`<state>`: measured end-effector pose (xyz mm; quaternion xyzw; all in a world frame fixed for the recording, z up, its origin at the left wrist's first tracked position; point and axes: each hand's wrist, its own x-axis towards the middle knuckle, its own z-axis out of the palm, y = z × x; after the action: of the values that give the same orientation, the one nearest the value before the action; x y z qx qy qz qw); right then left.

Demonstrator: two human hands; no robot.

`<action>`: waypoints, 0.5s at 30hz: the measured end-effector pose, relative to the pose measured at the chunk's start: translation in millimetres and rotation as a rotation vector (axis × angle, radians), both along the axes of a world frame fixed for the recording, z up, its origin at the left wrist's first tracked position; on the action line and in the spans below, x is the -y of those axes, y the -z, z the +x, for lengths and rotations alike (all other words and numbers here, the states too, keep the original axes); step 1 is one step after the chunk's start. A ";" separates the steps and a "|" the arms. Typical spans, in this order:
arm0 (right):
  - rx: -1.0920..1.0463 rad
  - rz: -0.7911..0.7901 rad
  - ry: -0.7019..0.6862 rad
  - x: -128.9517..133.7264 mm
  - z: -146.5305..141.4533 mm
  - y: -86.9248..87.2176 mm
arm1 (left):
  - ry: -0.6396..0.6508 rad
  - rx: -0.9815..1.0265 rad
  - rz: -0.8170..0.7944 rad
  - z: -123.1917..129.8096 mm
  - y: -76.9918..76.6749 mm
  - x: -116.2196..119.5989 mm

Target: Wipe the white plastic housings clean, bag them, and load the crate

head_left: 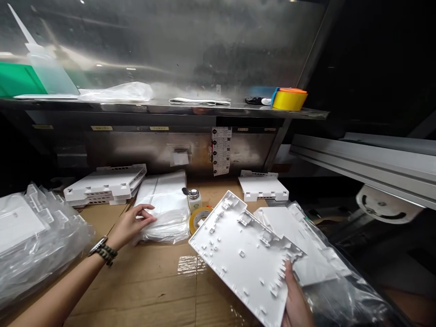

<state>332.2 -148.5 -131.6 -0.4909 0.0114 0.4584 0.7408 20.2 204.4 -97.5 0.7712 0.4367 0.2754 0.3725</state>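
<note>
My right hand (295,295) grips a white plastic housing panel (241,261) by its right edge. The panel is tilted, and its inner side, with clips and small posts, faces me. My left hand (136,222) is at the left edge of a stack of clear plastic bags (163,204), its fingers apart and bent a little; whether the fingertips touch the bags I cannot tell. A roll of yellow tape (196,219) and a small dispenser bottle (194,197) stand between the bags and the panel.
White housings (102,184) are stacked at the back left, another white housing (262,187) at the back right. Bagged white parts (27,231) lie at far left, more bagged panels (306,245) at right. A metal shelf (153,106) crosses above; a metal rail (368,159) juts in from the right.
</note>
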 end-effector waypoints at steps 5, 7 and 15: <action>-0.128 -0.026 0.048 -0.6 -6.5 -12.8 | -0.018 0.130 -0.106 -0.9 2.9 -10.6; -0.153 -0.026 0.102 -1.2 -8.8 -12.0 | -0.050 0.168 -0.131 1.7 3.6 -12.3; -0.015 -0.243 0.062 1.1 -5.7 13.6 | -0.057 0.123 -0.183 4.5 -12.0 -26.2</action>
<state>326.5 -149.6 -145.2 -0.5730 0.0874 0.4341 0.6896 24.7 230.6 -85.4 0.7028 0.4582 0.2917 0.4594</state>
